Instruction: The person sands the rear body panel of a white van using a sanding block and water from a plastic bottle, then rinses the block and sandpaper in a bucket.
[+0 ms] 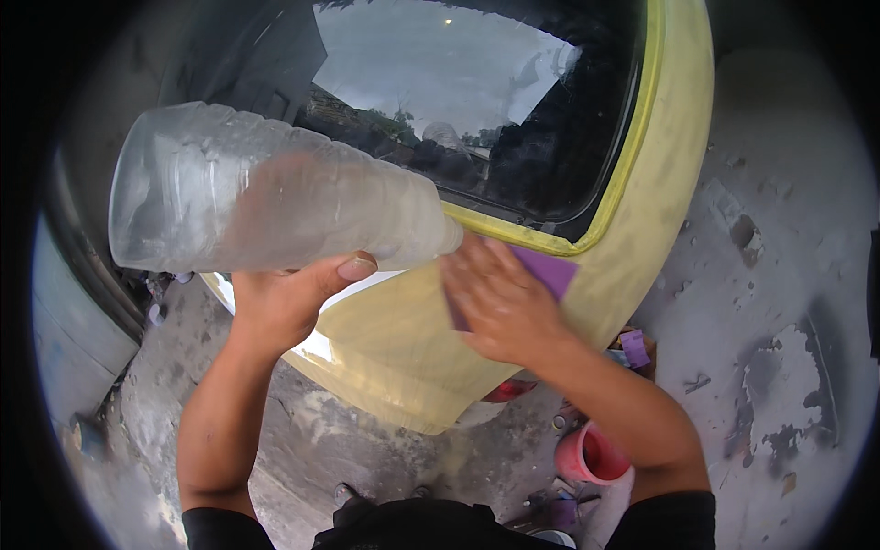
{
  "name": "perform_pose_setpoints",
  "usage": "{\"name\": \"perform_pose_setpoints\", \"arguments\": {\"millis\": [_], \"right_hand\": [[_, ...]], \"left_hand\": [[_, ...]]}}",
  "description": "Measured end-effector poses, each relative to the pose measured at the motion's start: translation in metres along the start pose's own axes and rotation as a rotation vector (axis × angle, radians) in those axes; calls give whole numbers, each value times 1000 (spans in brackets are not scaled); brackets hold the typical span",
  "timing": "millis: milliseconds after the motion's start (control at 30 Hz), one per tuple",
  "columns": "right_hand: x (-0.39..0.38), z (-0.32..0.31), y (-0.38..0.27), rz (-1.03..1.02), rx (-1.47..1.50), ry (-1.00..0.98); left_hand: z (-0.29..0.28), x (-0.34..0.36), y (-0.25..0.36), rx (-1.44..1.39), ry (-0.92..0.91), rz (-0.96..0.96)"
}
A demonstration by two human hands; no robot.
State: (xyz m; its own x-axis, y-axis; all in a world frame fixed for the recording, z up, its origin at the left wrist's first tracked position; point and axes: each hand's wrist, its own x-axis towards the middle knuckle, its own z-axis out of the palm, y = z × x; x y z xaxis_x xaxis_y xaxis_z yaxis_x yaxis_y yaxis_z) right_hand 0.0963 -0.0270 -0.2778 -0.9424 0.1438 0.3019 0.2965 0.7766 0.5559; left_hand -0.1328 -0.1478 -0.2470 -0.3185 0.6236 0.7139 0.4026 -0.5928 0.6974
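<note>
Head view: the left hand (280, 307) is wrapped around a big clear bottle (293, 197), tipped over with its neck by the right hand (504, 302). The right hand lies flat on a purple sheet (550, 271) on the yellow car (394, 339), near the dark window (440, 78). A pink bucket (572, 456) is on the floor (321, 440).

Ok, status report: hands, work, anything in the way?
Left hand holding clear bottle, mouth toward right hand. Right hand flat on purple sheet, against yellow car panel. Nothing plainly blocking.
</note>
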Motion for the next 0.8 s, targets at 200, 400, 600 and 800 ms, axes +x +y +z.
{"name": "perform_pose_setpoints", "arguments": {"millis": [200, 400, 600, 800], "right_hand": [[-24, -7, 9, 16, -54, 23], [9, 0, -10, 42, 57, 72], [-25, -1, 9, 43, -29, 110], [-8, 4, -3, 22, -144, 27]], "left_hand": [[-9, -1, 0, -65, 28, 59], [-5, 2, 2, -58, 43, 40], [-7, 1, -3, -205, 36, 60], [-8, 0, -5, -214, 55, -27]]}}
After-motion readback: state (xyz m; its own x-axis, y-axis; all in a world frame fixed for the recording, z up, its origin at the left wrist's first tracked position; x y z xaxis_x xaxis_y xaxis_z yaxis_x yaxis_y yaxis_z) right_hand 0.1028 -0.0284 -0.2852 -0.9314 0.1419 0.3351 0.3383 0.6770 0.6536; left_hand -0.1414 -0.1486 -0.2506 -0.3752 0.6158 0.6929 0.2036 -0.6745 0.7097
